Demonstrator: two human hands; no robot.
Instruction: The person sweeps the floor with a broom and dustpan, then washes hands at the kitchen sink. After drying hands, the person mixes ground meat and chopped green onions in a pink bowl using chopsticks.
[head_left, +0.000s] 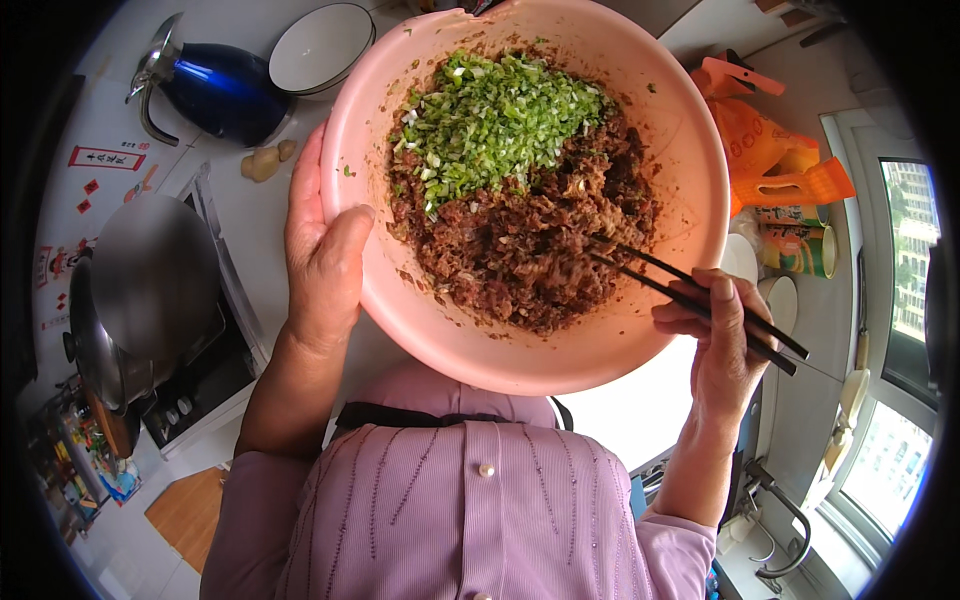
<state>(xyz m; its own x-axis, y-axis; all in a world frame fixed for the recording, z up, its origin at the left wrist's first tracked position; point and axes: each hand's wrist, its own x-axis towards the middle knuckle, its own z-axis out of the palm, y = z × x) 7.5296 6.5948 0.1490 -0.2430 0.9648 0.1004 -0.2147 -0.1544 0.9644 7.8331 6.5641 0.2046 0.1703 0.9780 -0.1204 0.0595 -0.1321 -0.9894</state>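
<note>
A large pink plastic basin (637, 352) fills the upper middle of the view, above the worn lilac shirt. My left hand (326, 255) grips its left rim, thumb over the edge. Brown minced meat (495, 262) covers the basin's bottom, and a heap of chopped green onion (502, 120) lies on its upper left part. Dark chopsticks (675, 292) are held in my right hand (724, 330) at the basin's lower right; their tips are in the mince, which looks blurred there. Bits of meat stick to the basin's inner wall.
At the upper left are a blue vacuum jug (225, 94), stacked white bowls (319, 49) and ginger (262, 163). A pot (112, 360) stands on the stove (202, 382) at left. To the right are an orange bag (757, 150), cylindrical containers (799, 247), a faucet (795, 525) and a window.
</note>
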